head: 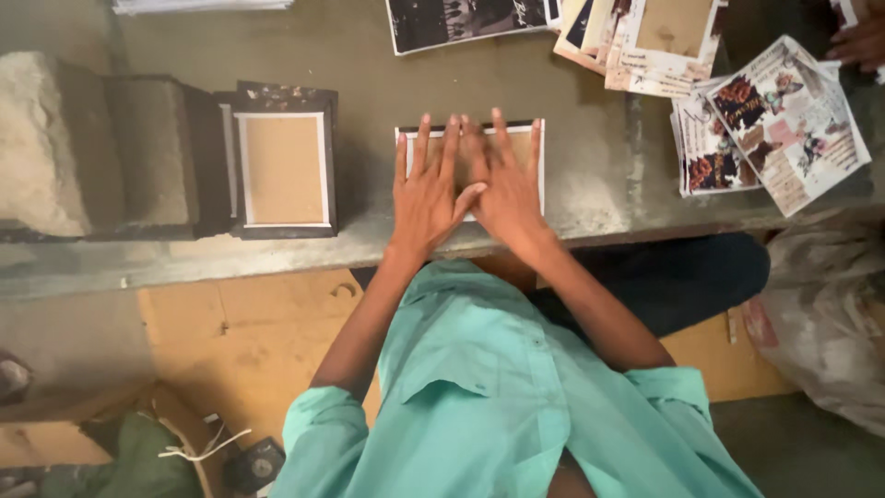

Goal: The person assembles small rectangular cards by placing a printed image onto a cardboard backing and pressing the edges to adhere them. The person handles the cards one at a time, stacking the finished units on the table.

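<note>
Head view. Picture frame (pixel 534 148) — face down at the middle of the grey worktable (pixel 590 198), close to its near edge; dark border, white inner edge, brown backing board. Left hand (pixel 426 194) — flat on the backing, fingers spread, palm down, grasping nothing. Right hand (pixel 502 184) — flat beside it, likewise open and pressing down, thumb crossing against the left thumb.

Stack of frames (pixel 282 171) — on the table well to the left of the hands, top one face down, brown board showing. Stone block (pixel 55 143) — rough, pale, just left of the stack. Printed pictures (pixel 784 120) — loose sheets fanned at the table's right end, more above them along the far edge. Another person's hand (pixel 862 41) — at the top right corner, on the sheets. Turquoise shirt (pixel 489 387) — the wearer's own, below the table edge.
</note>
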